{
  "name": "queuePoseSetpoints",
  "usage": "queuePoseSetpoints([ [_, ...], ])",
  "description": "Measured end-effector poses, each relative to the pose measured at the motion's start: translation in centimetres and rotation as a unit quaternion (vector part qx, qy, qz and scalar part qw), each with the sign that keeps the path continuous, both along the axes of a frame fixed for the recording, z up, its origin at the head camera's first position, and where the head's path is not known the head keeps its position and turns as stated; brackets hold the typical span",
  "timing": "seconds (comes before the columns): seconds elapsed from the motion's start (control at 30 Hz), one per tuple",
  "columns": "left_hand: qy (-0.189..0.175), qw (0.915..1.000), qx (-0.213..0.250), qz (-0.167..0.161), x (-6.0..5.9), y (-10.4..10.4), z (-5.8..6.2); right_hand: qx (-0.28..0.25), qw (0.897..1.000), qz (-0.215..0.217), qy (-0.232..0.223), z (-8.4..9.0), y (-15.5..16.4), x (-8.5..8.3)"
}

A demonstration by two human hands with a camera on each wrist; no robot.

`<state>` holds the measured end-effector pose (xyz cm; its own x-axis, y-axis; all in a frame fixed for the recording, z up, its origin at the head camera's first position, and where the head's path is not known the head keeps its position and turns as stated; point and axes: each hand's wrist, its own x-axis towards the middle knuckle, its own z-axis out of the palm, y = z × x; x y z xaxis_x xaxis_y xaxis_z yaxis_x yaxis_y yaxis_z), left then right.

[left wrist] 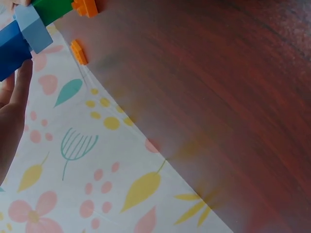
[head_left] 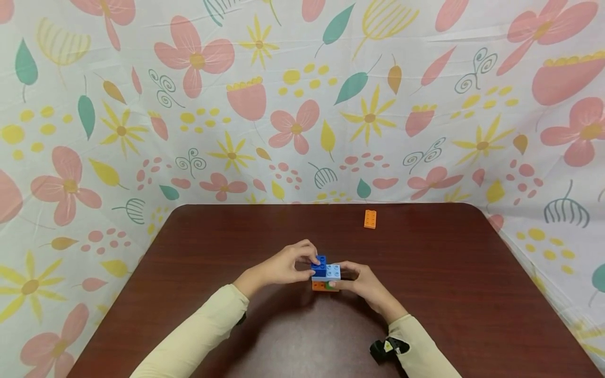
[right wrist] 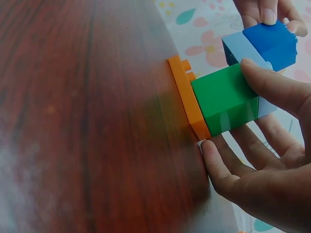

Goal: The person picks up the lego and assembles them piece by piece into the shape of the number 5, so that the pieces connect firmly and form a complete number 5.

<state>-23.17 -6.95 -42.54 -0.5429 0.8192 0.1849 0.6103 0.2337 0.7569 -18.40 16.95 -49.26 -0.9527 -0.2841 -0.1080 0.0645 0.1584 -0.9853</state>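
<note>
A stack of toy building bricks stands between the two hands. At its bottom is a flat orange brick [right wrist: 187, 102], with a green brick [right wrist: 226, 97] on one end of it. Across the green one lies a light blue brick [head_left: 333, 271], and a dark blue brick [head_left: 319, 269] sits at the left end on top. My left hand [head_left: 287, 266] pinches the dark blue brick between thumb and fingers. From the right side, my right hand [head_left: 367, 286] holds the stack, its thumb against the green brick near the light blue one.
Another flat orange brick [head_left: 370, 219] lies near the back edge of the dark brown table [head_left: 227, 231]. Behind the table hangs a white cloth [head_left: 302, 173] with flowers and leaves. A black strap [head_left: 388, 347] is around the right wrist.
</note>
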Motion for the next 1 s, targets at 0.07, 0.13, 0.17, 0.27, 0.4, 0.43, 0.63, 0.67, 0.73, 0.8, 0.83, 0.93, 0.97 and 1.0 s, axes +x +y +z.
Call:
queuePoseSetpoints([
  [0.07, -0.005, 1.0, -0.005, -0.001, -0.05, 0.03, 0.13, 0.001, 1.0, 0.0, 0.001, 0.0, 0.0, -0.02],
  [0.13, -0.008, 0.9999, -0.009, -0.001, -0.1, 0.05, 0.18, 0.002, 1.0, 0.0, 0.002, -0.01, -0.01, -0.03],
  [0.17, -0.009, 0.9999, -0.01, 0.0, -0.11, 0.04, 0.19, 0.001, 1.0, 0.0, 0.002, -0.01, -0.03, -0.03],
  [0.27, -0.008, 0.9999, -0.013, 0.003, -0.14, -0.08, 0.03, -0.002, 1.0, 0.003, -0.005, -0.06, -0.13, -0.05],
  [0.4, -0.002, 1.0, -0.006, 0.005, -0.04, -0.22, -0.31, -0.004, 1.0, 0.004, -0.009, -0.02, -0.19, -0.04],
  [0.43, 0.0, 1.0, -0.002, 0.003, -0.01, -0.2, -0.36, -0.002, 1.0, 0.002, -0.007, 0.0, -0.17, -0.03],
  [0.63, 0.022, 0.9997, 0.006, 0.0, 0.04, -0.03, -0.48, 0.01, 1.0, -0.006, -0.002, 0.07, -0.01, -0.14],
  [0.67, 0.024, 0.9997, 0.005, 0.0, 0.04, -0.03, -0.48, 0.008, 1.0, -0.006, -0.004, 0.08, -0.02, -0.16],
  [0.73, 0.027, 0.9996, 0.0, -0.002, 0.02, -0.05, -0.47, 0.005, 1.0, -0.006, -0.009, 0.08, -0.05, -0.18],
  [0.8, 0.027, 0.9996, -0.005, -0.005, 0.0, -0.07, -0.41, 0.001, 1.0, -0.005, -0.014, 0.07, -0.08, -0.18],
  [0.83, 0.028, 0.9996, -0.007, -0.007, -0.01, -0.06, -0.36, 0.0, 1.0, -0.006, -0.015, 0.06, -0.1, -0.16],
  [0.93, 0.032, 0.9993, -0.019, -0.011, 0.0, -0.02, -0.12, 0.003, 1.0, -0.007, -0.017, 0.04, -0.09, -0.09],
  [0.97, 0.032, 0.9991, -0.024, -0.011, 0.01, 0.01, 0.0, 0.005, 1.0, -0.008, -0.016, 0.03, -0.07, -0.07],
  [1.0, 0.034, 0.9989, -0.03, -0.011, 0.01, 0.03, 0.08, 0.007, 1.0, -0.009, -0.016, 0.03, -0.06, -0.04],
])
